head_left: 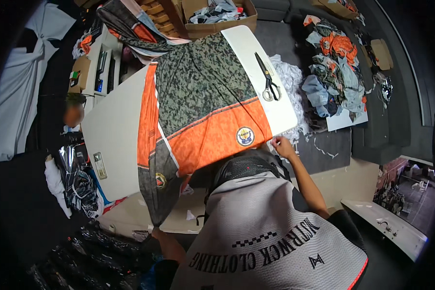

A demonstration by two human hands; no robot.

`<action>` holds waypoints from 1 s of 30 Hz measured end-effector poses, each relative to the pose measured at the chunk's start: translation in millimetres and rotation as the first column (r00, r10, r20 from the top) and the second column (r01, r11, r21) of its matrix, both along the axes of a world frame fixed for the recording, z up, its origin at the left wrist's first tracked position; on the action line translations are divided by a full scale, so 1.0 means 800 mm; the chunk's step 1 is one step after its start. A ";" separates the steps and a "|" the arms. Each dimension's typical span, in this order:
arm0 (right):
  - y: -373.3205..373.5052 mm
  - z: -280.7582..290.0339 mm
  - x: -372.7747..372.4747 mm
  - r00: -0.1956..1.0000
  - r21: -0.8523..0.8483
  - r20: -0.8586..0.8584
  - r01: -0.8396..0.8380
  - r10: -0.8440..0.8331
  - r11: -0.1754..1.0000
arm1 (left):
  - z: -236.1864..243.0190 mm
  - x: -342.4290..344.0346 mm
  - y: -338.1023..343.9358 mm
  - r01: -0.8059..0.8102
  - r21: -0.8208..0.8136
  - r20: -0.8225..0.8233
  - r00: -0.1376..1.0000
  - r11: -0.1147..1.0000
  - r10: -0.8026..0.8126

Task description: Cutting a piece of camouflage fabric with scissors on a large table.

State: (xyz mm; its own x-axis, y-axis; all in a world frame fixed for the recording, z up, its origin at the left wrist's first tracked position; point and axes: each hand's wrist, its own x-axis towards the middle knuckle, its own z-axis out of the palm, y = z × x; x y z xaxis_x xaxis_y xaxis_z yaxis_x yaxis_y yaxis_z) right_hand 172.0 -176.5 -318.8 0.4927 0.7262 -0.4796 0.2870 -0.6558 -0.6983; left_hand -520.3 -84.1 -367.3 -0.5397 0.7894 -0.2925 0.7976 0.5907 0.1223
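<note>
A large printed fabric (200, 82) in dark green camouflage, with an orange band and a round emblem, lies across the white table (116, 116). Its left part, an orange and dark grey strip with another round badge, hangs over the near edge. Down at the lower left my left hand (160, 235) is closed on the bunched grey corner of this fabric. My right hand (283, 146) pinches at the orange edge by the table's near right corner. Black-handled scissors (267, 79) rest on the bare right end of the table, apart from both hands.
Another folded piece of printed cloth (135, 31) drapes off the far left side. A cardboard box (222, 30) of scraps stands behind the table. Heaped fabric scraps (336, 72) cover a seat at right. A phone (99, 165) lies at the table's left edge.
</note>
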 end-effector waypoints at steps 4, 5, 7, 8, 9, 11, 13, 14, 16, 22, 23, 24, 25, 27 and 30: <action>0.078 0.015 0.020 0.930 0.406 0.266 0.131 -0.254 0.905 | 0.010 0.017 0.097 0.112 0.344 -0.139 0.988 0.932 -0.068; 0.101 0.015 0.027 0.886 0.452 0.379 0.075 -0.267 0.889 | 0.012 0.037 0.140 0.215 0.493 -0.172 0.974 0.843 -0.148; 0.137 0.014 0.042 0.818 0.477 0.495 0.027 -0.293 0.878 | 0.016 0.095 0.231 0.291 0.637 -0.173 0.956 0.714 -0.236; 0.151 0.013 0.048 0.813 0.414 0.538 -0.027 -0.221 0.910 | 0.011 0.140 0.273 0.244 0.748 -0.093 0.959 0.618 -0.266; 0.158 0.011 0.050 0.797 0.362 0.579 -0.064 -0.170 0.930 | 0.015 0.175 0.319 0.318 0.727 -0.106 0.928 0.609 -0.358; 0.157 0.011 0.050 0.832 0.288 0.540 -0.041 -0.127 0.957 | 0.022 0.248 0.396 0.369 0.743 -0.089 0.882 0.559 -0.464; 0.152 0.014 0.056 0.873 0.169 0.478 0.010 -0.091 0.986 | 0.034 0.306 0.459 0.411 0.697 -0.012 0.826 0.588 -0.563; 0.151 0.017 0.061 0.881 0.135 0.463 0.036 -0.095 0.990 | 0.040 0.333 0.489 0.412 0.691 0.037 0.800 0.594 -0.599; 0.139 0.020 0.061 0.887 0.109 0.446 0.076 -0.117 0.991 | 0.052 0.385 0.545 0.480 0.624 0.043 0.766 0.616 -0.641; 0.139 0.009 0.019 0.849 0.259 0.472 0.123 -0.237 0.958 | 0.040 0.531 0.672 0.642 0.383 -0.145 0.752 0.664 -0.643; 0.137 0.007 0.008 0.826 0.274 0.503 0.125 -0.253 0.953 | 0.033 0.538 0.697 0.710 0.344 -0.142 0.686 0.615 -0.713; 0.129 0.008 -0.009 0.804 0.255 0.519 0.179 -0.290 0.950 | 0.025 0.543 0.723 0.775 0.270 -0.081 0.610 0.572 -0.788; 0.127 0.011 -0.017 0.824 0.245 0.474 0.217 -0.312 0.945 | 0.019 0.536 0.751 0.823 0.241 -0.103 0.548 0.514 -0.830; 0.132 0.014 -0.021 0.825 0.288 0.361 0.345 -0.435 0.893 | 0.013 0.484 0.805 0.853 0.193 -0.139 0.513 0.485 -0.847; 0.142 0.026 -0.015 0.829 0.397 0.383 0.251 -0.407 0.883 | 0.038 0.356 0.880 0.745 0.223 -0.232 0.667 0.629 -0.708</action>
